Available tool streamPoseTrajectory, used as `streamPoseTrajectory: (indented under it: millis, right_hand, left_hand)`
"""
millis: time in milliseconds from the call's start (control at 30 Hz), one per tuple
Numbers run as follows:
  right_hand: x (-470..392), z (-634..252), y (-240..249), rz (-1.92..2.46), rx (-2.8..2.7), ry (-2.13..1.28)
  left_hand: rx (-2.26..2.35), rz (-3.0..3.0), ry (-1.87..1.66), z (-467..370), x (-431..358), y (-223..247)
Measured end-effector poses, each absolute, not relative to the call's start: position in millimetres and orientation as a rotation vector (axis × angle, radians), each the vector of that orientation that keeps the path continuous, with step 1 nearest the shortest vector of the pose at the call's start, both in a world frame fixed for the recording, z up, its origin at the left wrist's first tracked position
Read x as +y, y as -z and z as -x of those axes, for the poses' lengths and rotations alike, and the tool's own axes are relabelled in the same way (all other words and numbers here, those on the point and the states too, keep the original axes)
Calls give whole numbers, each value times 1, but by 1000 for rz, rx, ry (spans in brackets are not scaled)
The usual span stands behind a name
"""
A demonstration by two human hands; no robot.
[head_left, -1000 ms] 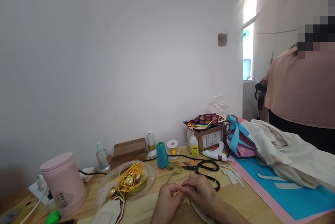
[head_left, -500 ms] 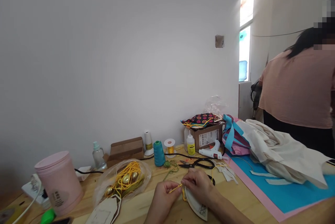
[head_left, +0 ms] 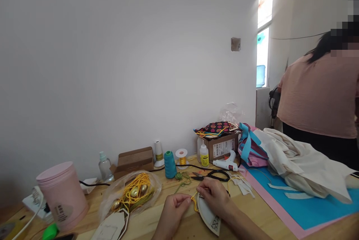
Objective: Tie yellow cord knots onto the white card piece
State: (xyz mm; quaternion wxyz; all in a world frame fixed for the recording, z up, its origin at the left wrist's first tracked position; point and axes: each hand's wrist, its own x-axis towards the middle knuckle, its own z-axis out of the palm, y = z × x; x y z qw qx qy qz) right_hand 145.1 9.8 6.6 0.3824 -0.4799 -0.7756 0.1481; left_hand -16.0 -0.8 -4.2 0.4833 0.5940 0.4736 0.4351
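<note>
Near the front centre of the table, my left hand (head_left: 174, 213) pinches a yellow cord (head_left: 195, 204) between thumb and finger. Just to its right, my right hand (head_left: 215, 199) has its fingers closed at the top of a white curved piece (head_left: 206, 215) with a dark pattern at its lower end. The yellow cord loops between the two hands along the left edge of that piece. Black-handled scissors (head_left: 217, 175) lie just beyond my right hand. Green thread (head_left: 183, 177) lies behind the hands.
At left stand a pink canister (head_left: 63, 199) and a plastic bag of yellow cord (head_left: 137, 191). A teal spool (head_left: 169, 165), glue bottle (head_left: 204, 155) and glue gun (head_left: 226, 163) stand or lie behind. White fabric (head_left: 303, 161) covers blue sheets at right; a person (head_left: 319, 94) stands beyond.
My left hand has moved slightly left, away from my right hand, and the gap between them is wider. The white piece has shifted and turned a little.
</note>
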Motion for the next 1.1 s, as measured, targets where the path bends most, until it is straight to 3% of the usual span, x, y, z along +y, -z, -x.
streamPoseTrajectory:
  millis: [300, 767, 1100]
  right_hand:
    - [5, -141, -4, 1105, -1997, -497]
    - [5, -140, -2, 1042, -2041, -292]
    - [6, -139, -4, 1042, -1926, -401]
  left_hand:
    - [1140, -1526, -1033, 16, -2, 1]
    - [1154, -1518, -1073, 17, 0, 7]
    - [1167, -1528, -1184, 16, -1, 3]
